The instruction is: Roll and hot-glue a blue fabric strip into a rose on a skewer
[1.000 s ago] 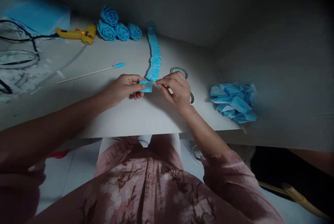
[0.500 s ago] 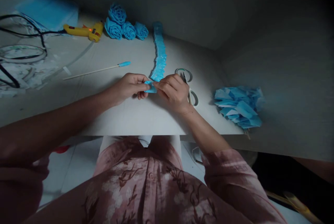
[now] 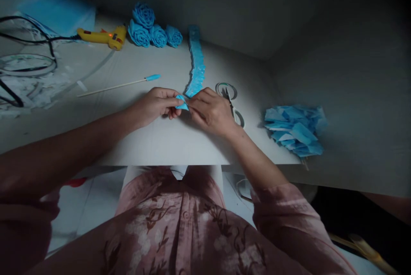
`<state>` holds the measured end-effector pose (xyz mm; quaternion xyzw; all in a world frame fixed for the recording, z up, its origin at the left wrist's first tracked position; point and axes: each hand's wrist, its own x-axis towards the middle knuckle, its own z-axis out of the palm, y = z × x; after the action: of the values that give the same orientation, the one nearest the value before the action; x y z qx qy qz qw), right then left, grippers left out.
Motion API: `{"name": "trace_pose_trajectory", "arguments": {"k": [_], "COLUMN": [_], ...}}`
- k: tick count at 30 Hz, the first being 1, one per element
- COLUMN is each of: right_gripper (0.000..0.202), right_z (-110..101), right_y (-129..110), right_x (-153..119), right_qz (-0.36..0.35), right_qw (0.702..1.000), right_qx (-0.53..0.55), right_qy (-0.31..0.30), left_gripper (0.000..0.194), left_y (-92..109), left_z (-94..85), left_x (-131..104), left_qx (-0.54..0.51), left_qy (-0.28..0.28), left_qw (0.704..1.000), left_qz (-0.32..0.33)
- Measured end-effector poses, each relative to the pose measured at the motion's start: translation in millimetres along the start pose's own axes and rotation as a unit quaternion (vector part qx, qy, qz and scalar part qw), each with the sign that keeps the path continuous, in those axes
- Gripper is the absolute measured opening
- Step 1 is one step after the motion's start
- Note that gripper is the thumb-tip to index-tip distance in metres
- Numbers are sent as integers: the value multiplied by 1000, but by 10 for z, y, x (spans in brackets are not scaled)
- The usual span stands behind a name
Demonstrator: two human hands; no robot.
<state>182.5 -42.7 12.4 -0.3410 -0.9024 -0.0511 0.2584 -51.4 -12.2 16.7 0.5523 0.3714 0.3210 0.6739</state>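
Observation:
Between thumb and fingers, my left hand point(image 3: 159, 104) pinches a small piece of blue paper point(image 3: 182, 103), which looks curled. My right hand point(image 3: 213, 111) has its fingertips closed at the right edge of the same piece; the exact contact is partly hidden. Just beyond the hands lies a long ruffled strip of blue paper point(image 3: 197, 61). Scissors point(image 3: 239, 117) rest on the table by my right hand, partly covered by it. To the left, a thin stick point(image 3: 112, 87) with a blue-wrapped tip lies on the table.
Several rolled blue paper roses point(image 3: 158, 36) sit at the back beside a yellow glue gun point(image 3: 117, 37) with its light on. Blue sheets point(image 3: 59, 12), black cable and white scraps point(image 3: 38, 89) fill the left. A blue paper bunch point(image 3: 293, 131) lies right. A tape ring point(image 3: 226, 84) touches the scissors.
The blue paper piece has gone from fairly flat to bent and curled between my fingers. My right hand has turned slightly; the things on the table stay put.

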Motion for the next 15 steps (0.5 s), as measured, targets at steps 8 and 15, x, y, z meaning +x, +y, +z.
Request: {"name": "trace_pose_trajectory", "arguments": {"k": [8,15], "right_gripper": [28,43], "right_z": [-213,-113], "right_y": [170,183], "right_x": [70,207], "right_qz": [180,177], "right_qw": [969,903], "right_qx": [171,385], "right_qy": [-4,-66], "left_gripper": [20,17], "left_y": [73,14], "left_z": [-61,-19], "left_x": [2,8], "left_qx": [91,110], "left_qy": [35,5], "left_qw": [995,994], "left_qz": [29,23]}}
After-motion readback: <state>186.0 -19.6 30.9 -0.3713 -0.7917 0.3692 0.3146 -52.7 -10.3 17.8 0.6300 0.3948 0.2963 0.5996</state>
